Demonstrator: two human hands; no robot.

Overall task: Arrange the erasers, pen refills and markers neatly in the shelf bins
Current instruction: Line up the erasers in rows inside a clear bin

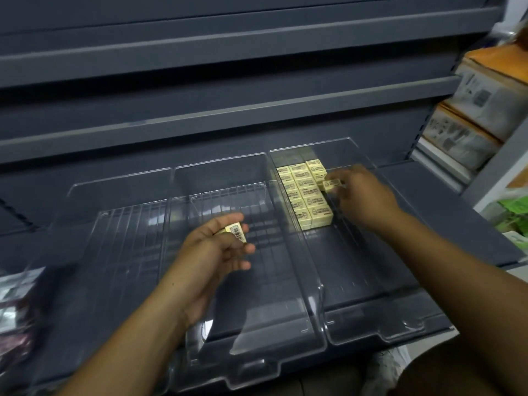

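One view only. Worn on the head, looking forward and down at the shelf (428, 201) from close above, with the clear bins (220, 163) across the whole middle. Wide-angle (upper shelves (228, 47) bowed across the top). Left hand (217, 247) and right hand (363, 192) entering from the bottom edge; boxes (471, 115) at far right.

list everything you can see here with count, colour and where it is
shelving: several tiers, dark grey, behind the bins
clear bins: three, transparent, side by side on the shelving
stacked erasers: many, cream, back of right bin
loose eraser: one, cream, beside the stack
barcode eraser: at least one, cream, over middle bin
boxes: several, orange and white, far right
blurred packets: count unclear, far left
left hand: one, holds barcode eraser
right hand: one, pinches loose eraser
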